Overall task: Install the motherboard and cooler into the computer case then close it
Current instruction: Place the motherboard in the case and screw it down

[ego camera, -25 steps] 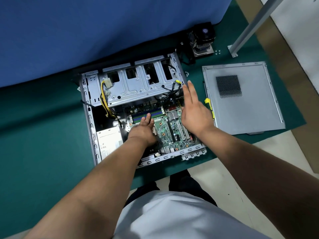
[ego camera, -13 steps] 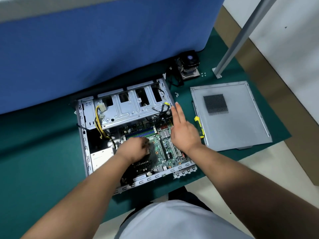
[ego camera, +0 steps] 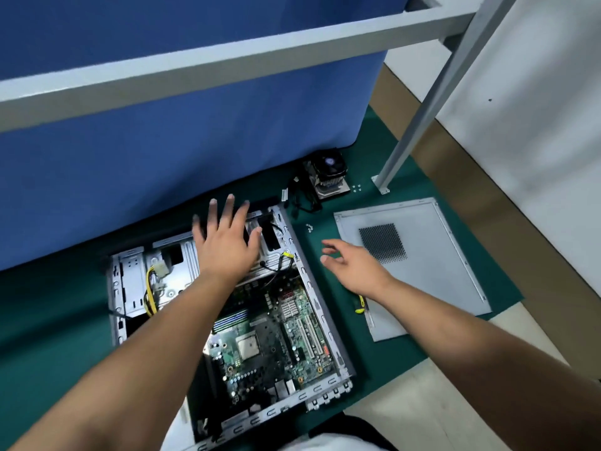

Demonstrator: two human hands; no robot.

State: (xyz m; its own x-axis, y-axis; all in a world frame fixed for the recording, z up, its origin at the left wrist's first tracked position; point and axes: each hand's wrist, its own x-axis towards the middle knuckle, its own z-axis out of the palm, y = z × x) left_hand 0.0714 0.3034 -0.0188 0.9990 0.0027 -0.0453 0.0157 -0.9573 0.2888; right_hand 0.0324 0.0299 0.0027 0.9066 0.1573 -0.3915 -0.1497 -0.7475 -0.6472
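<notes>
The open grey computer case (ego camera: 320, 307) lies on its side on the green mat. The green motherboard (ego camera: 279, 340) sits flat inside it, its CPU socket bare. My left hand (ego camera: 226, 242) is spread open, fingers straight, over the drive cage at the case's far end; I cannot tell if it touches. My right hand (ego camera: 353, 265) hovers with relaxed fingers over the mat between the case and the grey side panel (ego camera: 432, 265), holding nothing. The black cooler (ego camera: 328, 174) with its fan stands on the mat behind the case, near the blue partition.
Small screws (ego camera: 309, 227) lie on the mat by the panel's far corner, and more screws (ego camera: 356, 188) beside the cooler. A yellow-handled screwdriver (ego camera: 360, 303) lies along the panel's left edge. A metal frame leg (ego camera: 383, 180) stands at the back right.
My left hand left the motherboard and moved up to the drive cage. My right hand swung out of the case to the right, over the mat. The camera tilted up.
</notes>
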